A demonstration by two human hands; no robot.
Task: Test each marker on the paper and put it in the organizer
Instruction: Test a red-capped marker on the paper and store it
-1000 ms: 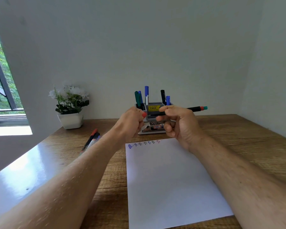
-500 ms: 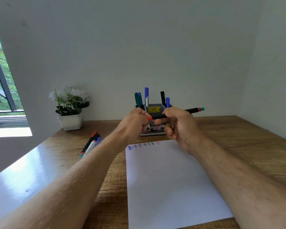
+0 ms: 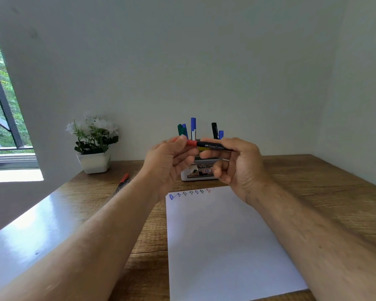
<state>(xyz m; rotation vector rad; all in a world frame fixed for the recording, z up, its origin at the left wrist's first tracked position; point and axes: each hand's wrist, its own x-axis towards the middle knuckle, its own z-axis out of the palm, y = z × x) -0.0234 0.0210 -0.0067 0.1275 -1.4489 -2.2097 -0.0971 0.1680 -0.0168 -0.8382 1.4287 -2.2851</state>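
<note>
A wooden bench (image 3: pixel 313 183) with a visible grain runs up to a pale wall, its left part glossy with window light. On it a white sheet of paper (image 3: pixel 221 246) lies in the middle, a row of small blue, green and red marks along its far edge, and just beyond that edge stands a white organizer (image 3: pixel 189 175) with several markers upright in it. At far left sits a white potted plant (image 3: pixel 93 148), with loose markers (image 3: pixel 123 181) lying on the wood between it and the paper.

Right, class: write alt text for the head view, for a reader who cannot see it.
Two hands, left hand and right hand, hold a red-capped marker level above a sheet of paper with a row of test marks, in front of an organizer holding markers.
</note>
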